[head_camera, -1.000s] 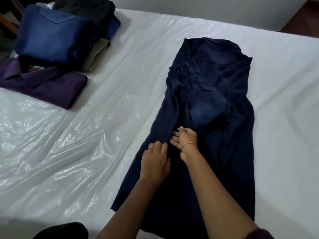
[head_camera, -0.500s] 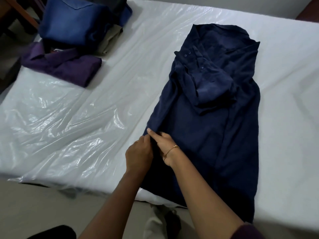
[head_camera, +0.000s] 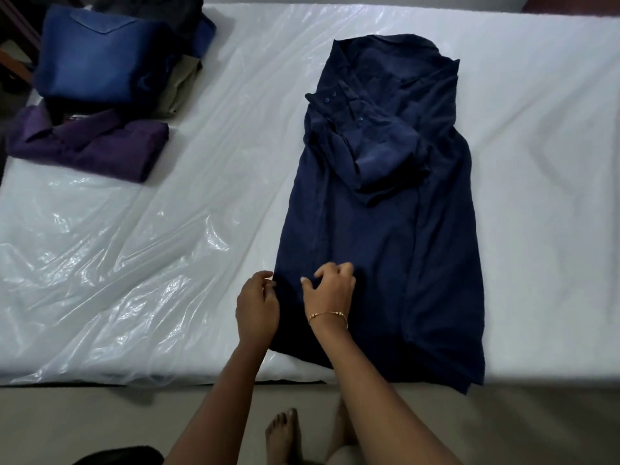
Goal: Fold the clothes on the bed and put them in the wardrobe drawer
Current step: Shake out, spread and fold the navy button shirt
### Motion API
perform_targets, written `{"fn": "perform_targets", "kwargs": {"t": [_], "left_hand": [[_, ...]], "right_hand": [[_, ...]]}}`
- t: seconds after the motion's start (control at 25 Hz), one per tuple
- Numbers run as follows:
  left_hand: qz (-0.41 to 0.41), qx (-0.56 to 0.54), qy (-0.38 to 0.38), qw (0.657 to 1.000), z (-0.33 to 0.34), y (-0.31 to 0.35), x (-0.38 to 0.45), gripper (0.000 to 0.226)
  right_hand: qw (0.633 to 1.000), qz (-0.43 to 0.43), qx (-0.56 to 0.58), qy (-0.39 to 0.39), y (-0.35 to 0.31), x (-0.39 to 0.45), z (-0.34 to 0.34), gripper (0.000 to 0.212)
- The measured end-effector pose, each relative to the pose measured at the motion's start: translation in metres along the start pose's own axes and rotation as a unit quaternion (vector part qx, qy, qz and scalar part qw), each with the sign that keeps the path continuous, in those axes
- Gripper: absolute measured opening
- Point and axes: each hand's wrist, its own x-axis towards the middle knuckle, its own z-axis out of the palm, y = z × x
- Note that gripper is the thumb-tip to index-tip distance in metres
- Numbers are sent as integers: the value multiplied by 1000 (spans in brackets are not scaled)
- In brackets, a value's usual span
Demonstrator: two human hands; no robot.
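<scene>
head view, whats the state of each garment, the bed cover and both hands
navy shirt: spread lengthwise on the bed, sides folded in, sleeve lying across the chest, hem at the near edge
purple shirt: folded
blue garment: folded, on top of the pile
plastic sheet: wrinkled, covering the mattress
left hand: fingers curled at the shirt's left edge
right hand: fingers bent, resting on the shirt

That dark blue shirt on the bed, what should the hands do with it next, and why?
Probably fold the bottom hem up toward the collar. The navy shirt already lies as a long narrow strip with its sleeve folded in, and the left hand and right hand sit on its left edge near the bottom, so halving its length looks like the next step.
</scene>
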Motion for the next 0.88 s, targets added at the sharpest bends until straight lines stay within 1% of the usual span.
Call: {"fn": "perform_targets", "kwargs": {"t": [0.08,0.16,0.2,0.24,0.28,0.32,0.36,0.4,0.44,0.48,0.6,0.64,0.68,0.72,0.76,0.8,0.84,0.88], "left_hand": [[-27,-20,-22,999,-4,1,-2,29],[-48,-56,-65,995,-9,1,-5,31],[-57,-75,-91,991,-13,1,-7,31],[-63,-93,-116,987,-17,0,-9,35],[-61,-108,-142,982,-21,-1,-11,45],[-56,-120,-167,977,-25,-6,-12,59],[-48,-125,-187,973,-27,-11,-12,74],[-39,-129,-199,971,-28,-15,-13,86],[-28,-126,-203,971,-30,-17,-14,93],[-12,-115,-202,973,-29,-18,-14,92],[76,-17,-159,984,-29,-17,-18,64],[92,11,-141,986,-30,-18,-20,64],[107,59,-122,985,-31,-21,-22,67],[157,123,-100,975,-30,-25,-25,72],[211,183,-90,956,-31,-29,-29,76],[261,221,-68,937,-28,-37,-32,80],[253,230,-80,936,-27,-41,-36,82],[218,224,-99,945,-27,-41,-38,81]], "right_hand": [[996,45,-54,-53,1,-4,4,28],[993,68,-71,-63,-2,-5,7,22],[994,78,-39,-58,-6,-6,6,17],[994,97,28,-51,-10,-6,5,13],[982,131,127,-54,-14,-6,3,11],[950,172,250,-75,-18,-9,1,10],[892,211,386,-103,-21,-12,-1,11],[822,239,503,-121,-22,-17,-3,11],[767,254,575,-125,-21,-21,-3,12],[740,263,606,-126,-19,-24,-4,13],[709,272,640,-118,-9,-24,-9,15],[707,265,647,-106,-6,-24,-12,16],[727,253,634,-74,-3,-24,-15,18],[773,240,586,-24,2,-24,-16,19],[834,224,503,29,8,-27,-17,21],[888,200,409,72,15,-30,-16,22],[923,178,328,92,22,-34,-14,24],[944,168,270,91,27,-38,-13,24]]}}
